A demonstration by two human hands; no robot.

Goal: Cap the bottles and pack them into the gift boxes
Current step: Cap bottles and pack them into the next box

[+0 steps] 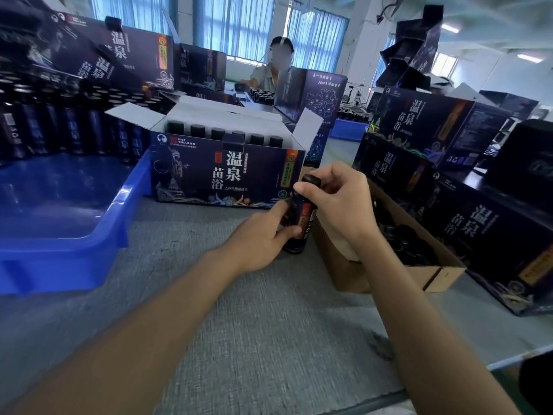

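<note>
A dark bottle (302, 218) with a red and white label stands on the grey table mat, just right of the open gift box (221, 172). My left hand (263, 235) grips the bottle's body from the left. My right hand (338, 202) comes from above and pinches the black cap (311, 179) on the bottle's neck. The gift box is dark blue with white lettering, its flaps stand up, and a row of several capped bottles (224, 133) shows inside it.
A blue plastic tray (65, 232) lies at the left with several dark bottles (68, 127) at its back. A brown cardboard carton (419, 274) holding black caps stands to the right. Stacked gift boxes (449, 127) fill the right side. A person (276, 68) sits across the table.
</note>
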